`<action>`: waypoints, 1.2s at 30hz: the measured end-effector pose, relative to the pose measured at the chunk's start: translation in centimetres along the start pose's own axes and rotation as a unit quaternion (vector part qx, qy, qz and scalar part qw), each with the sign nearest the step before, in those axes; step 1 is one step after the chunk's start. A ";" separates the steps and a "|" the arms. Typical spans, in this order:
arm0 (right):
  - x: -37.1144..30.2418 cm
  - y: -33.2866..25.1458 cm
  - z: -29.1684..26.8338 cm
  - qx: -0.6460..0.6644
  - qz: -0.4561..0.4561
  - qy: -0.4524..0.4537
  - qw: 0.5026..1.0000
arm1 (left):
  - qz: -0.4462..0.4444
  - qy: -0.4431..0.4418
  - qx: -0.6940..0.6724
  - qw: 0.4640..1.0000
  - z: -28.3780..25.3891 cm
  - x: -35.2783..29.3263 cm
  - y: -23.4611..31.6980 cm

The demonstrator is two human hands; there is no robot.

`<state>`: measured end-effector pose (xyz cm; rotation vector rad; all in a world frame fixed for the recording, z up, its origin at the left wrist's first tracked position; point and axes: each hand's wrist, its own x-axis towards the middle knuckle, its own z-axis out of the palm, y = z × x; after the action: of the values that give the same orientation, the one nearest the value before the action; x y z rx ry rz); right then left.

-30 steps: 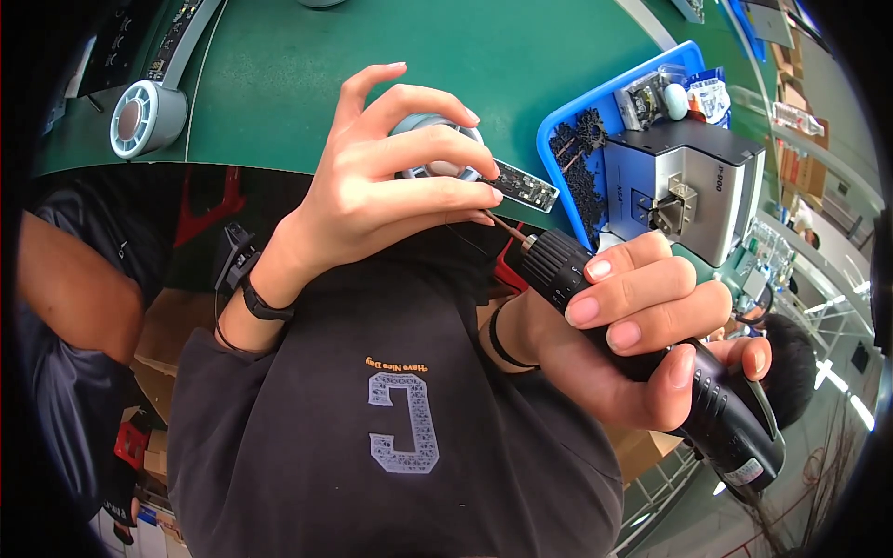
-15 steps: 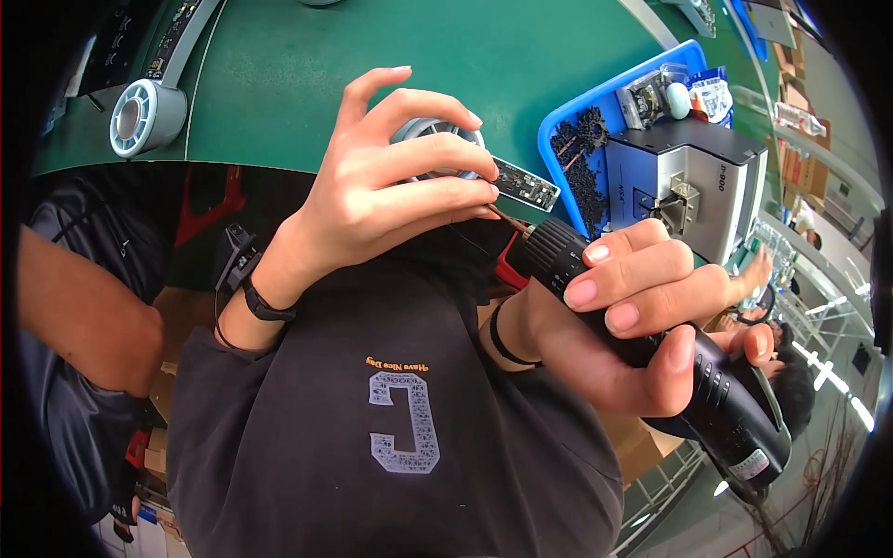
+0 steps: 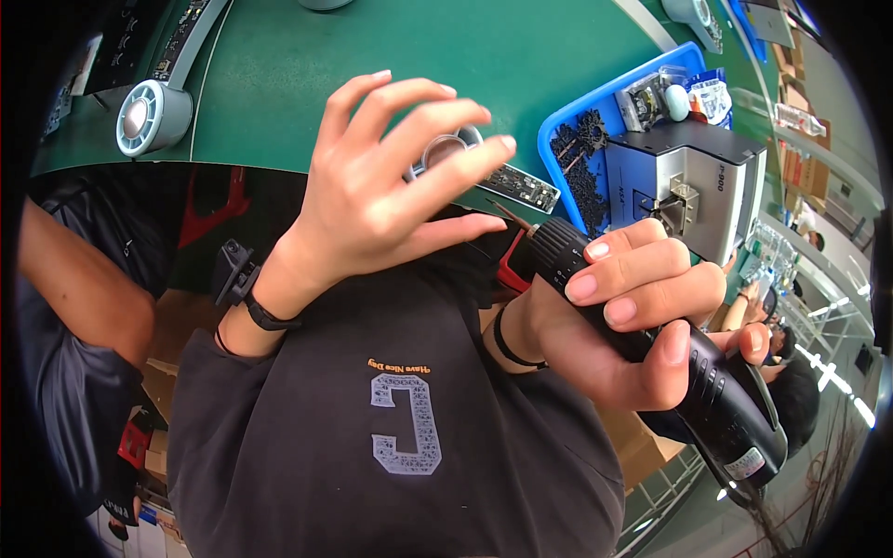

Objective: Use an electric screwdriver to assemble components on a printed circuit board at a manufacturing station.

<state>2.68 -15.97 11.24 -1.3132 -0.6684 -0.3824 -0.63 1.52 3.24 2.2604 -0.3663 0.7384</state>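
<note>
Seemingly, screwdriving is in hand: the electric screwdriver is gripped by the right hand, its bit near the round-headed housing at the green workbench's near edge. The left hand's fingers are spread over the housing; bit alignment seems called for next.

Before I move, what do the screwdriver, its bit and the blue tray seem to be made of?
Screwdriver: probably hard plastic, black, satin, judging by soft highlights. Bit: likely metal, thin and straight with a brownish sheen. Tray: apparently moulded plastic, smooth, evenly blue, with rounded corners.
</note>
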 end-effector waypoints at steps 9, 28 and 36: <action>-0.4 1.6 1.0 0.002 0.006 0.005 1.000 | -0.019 -0.015 -0.077 0.997 2.3 -0.8 -2.3; -0.6 2.5 1.9 -0.026 0.043 0.028 0.998 | -0.024 0.003 -0.085 0.996 2.6 -0.6 -2.2; -0.6 2.2 -0.3 -0.028 0.041 -0.141 0.989 | -0.027 0.004 -0.070 0.997 2.5 -0.7 -2.2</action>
<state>3.63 -15.79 9.12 -1.4582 -0.8405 -0.1505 0.84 1.31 0.17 2.1263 -0.3420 0.6725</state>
